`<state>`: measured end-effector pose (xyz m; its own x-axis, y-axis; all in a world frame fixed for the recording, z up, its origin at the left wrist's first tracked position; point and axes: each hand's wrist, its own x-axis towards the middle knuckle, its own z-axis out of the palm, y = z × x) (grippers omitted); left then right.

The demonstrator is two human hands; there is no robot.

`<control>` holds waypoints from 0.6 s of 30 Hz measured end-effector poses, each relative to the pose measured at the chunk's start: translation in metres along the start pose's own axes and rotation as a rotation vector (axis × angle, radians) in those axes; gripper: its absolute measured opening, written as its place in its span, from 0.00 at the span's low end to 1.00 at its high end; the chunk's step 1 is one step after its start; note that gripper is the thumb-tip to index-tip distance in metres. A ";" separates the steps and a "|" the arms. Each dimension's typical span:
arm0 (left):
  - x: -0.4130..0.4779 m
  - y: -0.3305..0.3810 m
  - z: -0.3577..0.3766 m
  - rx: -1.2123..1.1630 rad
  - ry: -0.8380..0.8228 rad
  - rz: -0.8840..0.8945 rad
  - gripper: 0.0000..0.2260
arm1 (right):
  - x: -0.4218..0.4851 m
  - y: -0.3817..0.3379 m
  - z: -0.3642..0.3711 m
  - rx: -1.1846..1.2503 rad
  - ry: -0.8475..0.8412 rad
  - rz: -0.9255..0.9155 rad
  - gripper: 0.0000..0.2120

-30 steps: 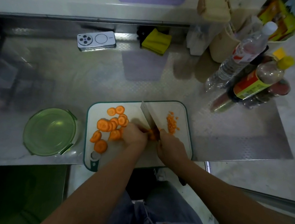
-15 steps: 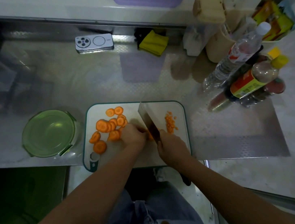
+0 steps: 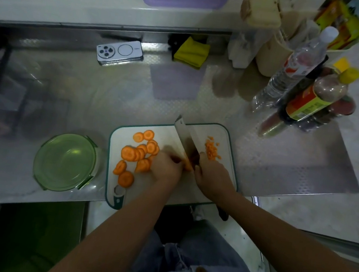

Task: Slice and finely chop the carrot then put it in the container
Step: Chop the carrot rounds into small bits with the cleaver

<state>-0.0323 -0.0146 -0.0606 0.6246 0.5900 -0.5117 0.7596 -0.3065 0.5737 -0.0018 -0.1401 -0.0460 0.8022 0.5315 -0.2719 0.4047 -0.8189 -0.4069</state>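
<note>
A white cutting board [image 3: 224,137] with a green rim lies on the steel counter. Several round carrot slices [image 3: 135,152] lie on its left half. A small heap of finely chopped carrot [image 3: 211,150] sits on its right half. My right hand [image 3: 213,178] grips the handle of a wide knife [image 3: 183,140], whose blade stands on the board between the two heaps. My left hand [image 3: 166,168] holds a few carrot slices [image 3: 188,165] against the blade with curled fingers. A round green container [image 3: 65,162] stands left of the board.
A phone [image 3: 119,52] and a yellow cloth [image 3: 192,52] lie at the back of the counter. Bottles [image 3: 299,67] and jars crowd the back right. The counter's front edge runs just under the board, with a dark opening below left.
The knife blade has rocked slightly on the slices between my hands. The view has shifted a little; my hands stay in the same place on the board.
</note>
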 end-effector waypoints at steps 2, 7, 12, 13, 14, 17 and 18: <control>-0.002 -0.002 0.000 0.012 0.001 0.009 0.08 | -0.003 0.002 -0.004 -0.015 -0.010 -0.018 0.13; -0.003 -0.003 0.003 0.024 -0.019 0.005 0.08 | -0.010 0.003 -0.003 -0.037 -0.076 -0.053 0.18; -0.001 -0.001 0.004 -0.001 -0.024 -0.017 0.08 | -0.012 0.004 0.004 -0.004 -0.083 -0.045 0.24; -0.001 0.000 0.004 -0.006 -0.028 -0.021 0.08 | -0.011 0.003 0.005 -0.005 -0.085 -0.041 0.25; 0.000 0.000 0.005 -0.011 -0.032 -0.027 0.08 | -0.011 0.002 0.006 -0.010 -0.087 -0.037 0.25; 0.003 0.002 0.004 -0.013 -0.044 -0.054 0.08 | -0.010 -0.002 0.006 -0.016 -0.091 -0.026 0.24; 0.003 0.002 0.004 -0.009 -0.051 -0.059 0.08 | -0.010 -0.004 0.006 -0.016 -0.093 -0.023 0.24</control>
<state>-0.0282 -0.0166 -0.0638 0.5873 0.5678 -0.5767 0.7938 -0.2651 0.5474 -0.0139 -0.1411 -0.0466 0.7487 0.5674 -0.3428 0.4302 -0.8093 -0.3999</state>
